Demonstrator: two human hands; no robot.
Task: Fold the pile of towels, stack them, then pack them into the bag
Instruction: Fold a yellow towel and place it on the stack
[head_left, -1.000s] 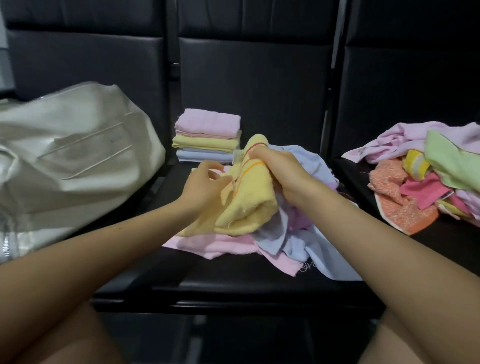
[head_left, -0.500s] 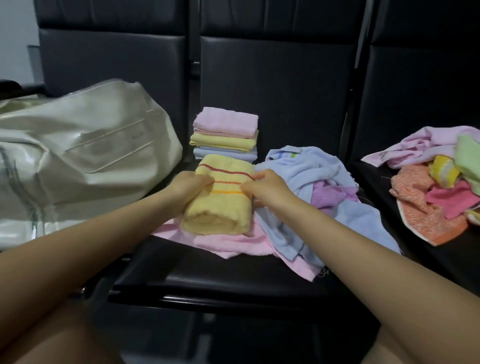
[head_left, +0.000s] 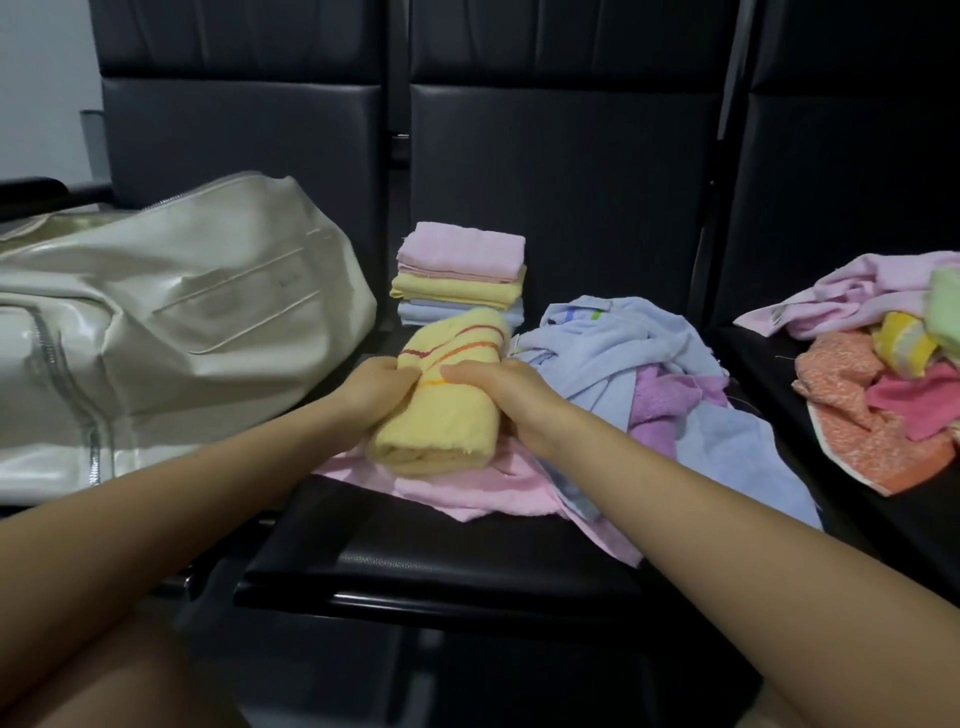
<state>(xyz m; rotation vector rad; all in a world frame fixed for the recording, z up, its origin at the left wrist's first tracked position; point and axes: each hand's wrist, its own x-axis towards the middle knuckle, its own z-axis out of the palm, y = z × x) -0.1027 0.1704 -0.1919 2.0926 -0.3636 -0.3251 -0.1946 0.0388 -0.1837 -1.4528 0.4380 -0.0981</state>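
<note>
Since a second ago: yellow towel (head_left: 447, 395) goes from bunched, lifted, to folded on the seat (head_left: 441, 561). Left hand (head_left: 382, 387) and right hand (head_left: 493, 387) curl fingers round its sides. Likely next: onto the stack (head_left: 460, 275) behind.

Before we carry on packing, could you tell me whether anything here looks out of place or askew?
Nothing looks damaged. The cream leather bag lies slumped on its side, apparently zipped. The folded striped yellow towel, held by left hand and right hand, sits on loose unfolded pink towels.
</note>
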